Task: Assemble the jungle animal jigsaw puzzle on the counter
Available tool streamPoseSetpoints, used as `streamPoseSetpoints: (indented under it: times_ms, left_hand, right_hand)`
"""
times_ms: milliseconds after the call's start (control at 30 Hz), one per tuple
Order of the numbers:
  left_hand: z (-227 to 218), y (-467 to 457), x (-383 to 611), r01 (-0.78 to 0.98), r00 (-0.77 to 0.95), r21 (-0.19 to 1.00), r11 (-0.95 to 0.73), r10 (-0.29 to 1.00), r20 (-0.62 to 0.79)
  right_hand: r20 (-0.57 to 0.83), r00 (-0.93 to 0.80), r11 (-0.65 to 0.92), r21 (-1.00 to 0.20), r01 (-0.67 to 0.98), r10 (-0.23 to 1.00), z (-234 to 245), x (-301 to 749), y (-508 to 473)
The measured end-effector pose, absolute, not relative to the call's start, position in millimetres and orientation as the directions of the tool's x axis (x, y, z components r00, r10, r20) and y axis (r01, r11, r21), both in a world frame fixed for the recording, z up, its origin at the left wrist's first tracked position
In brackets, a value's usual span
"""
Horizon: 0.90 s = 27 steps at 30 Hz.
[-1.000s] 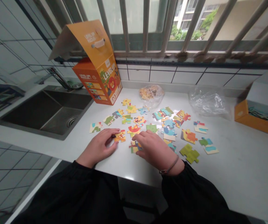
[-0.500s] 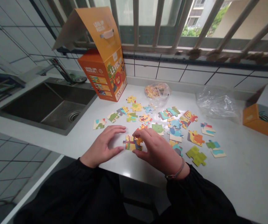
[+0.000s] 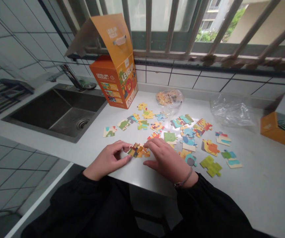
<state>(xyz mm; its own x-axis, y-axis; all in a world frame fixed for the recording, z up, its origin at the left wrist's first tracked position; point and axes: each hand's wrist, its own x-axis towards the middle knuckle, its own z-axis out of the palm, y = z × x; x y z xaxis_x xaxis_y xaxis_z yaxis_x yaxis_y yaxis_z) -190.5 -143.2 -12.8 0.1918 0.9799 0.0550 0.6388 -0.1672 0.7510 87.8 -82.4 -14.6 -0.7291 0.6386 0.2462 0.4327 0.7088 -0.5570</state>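
Small jigsaw puzzle pieces point(image 3: 136, 150) in brown, yellow and orange lie near the front of the white counter, between my two hands. My left hand point(image 3: 107, 159) has its thumb and fingertips closed on the left edge of these pieces, which look slightly tilted. On the other side, my right hand point(image 3: 165, 160) is curved with thumb and fingers apart, fingertips close by the right end; whether they touch is unclear. Just beyond my right fingers lie a red and yellow piece point(image 3: 154, 136) and a green puzzle piece point(image 3: 170, 137).
Several more puzzle pieces point(image 3: 188, 142) spread over the counter point(image 3: 263, 181). An orange puzzle box point(image 3: 114, 82) stands open at the back, beside a sink point(image 3: 68, 115). Bagged pieces point(image 3: 169, 98), a clear plastic bag point(image 3: 232, 110) and an orange-white box point(image 3: 279, 130) sit along the wall.
The pieces between my hands have turned and tilted. My left fingers have closed on their left edge, while my right fingers have loosened from the right side. The view has shifted slightly.
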Motion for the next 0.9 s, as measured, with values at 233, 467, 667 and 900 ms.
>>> streamPoseSetpoints:
  times_ms: [233,467,667,900]
  left_hand:
    - [-2.1,-140.5,-212.0,0.702,0.02,0.712,0.014,0.999,-0.04]
    - [-18.3,-151.8,-160.0,0.861,0.186,0.446,-0.245,0.967,0.172]
    - [-16.2,-147.3,-178.3,0.826,0.316,0.447,-0.343,0.939,0.137]
    - [-3.7,-146.1,-199.7,0.794,0.426,0.425,-0.436,0.896,0.123]
  right_hand:
    - [0.184,-0.764,0.734,-0.483,0.477,0.618,-16.0,88.7,-79.8]
    - [0.196,-0.752,0.737,-0.457,0.498,0.63,-20.7,86.9,-81.2]
    - [0.194,-0.754,0.75,-0.413,0.517,0.627,-20.8,85.2,-79.7]
    - [0.184,-0.754,0.747,-0.407,0.525,0.63,-21.9,85.1,-79.2]
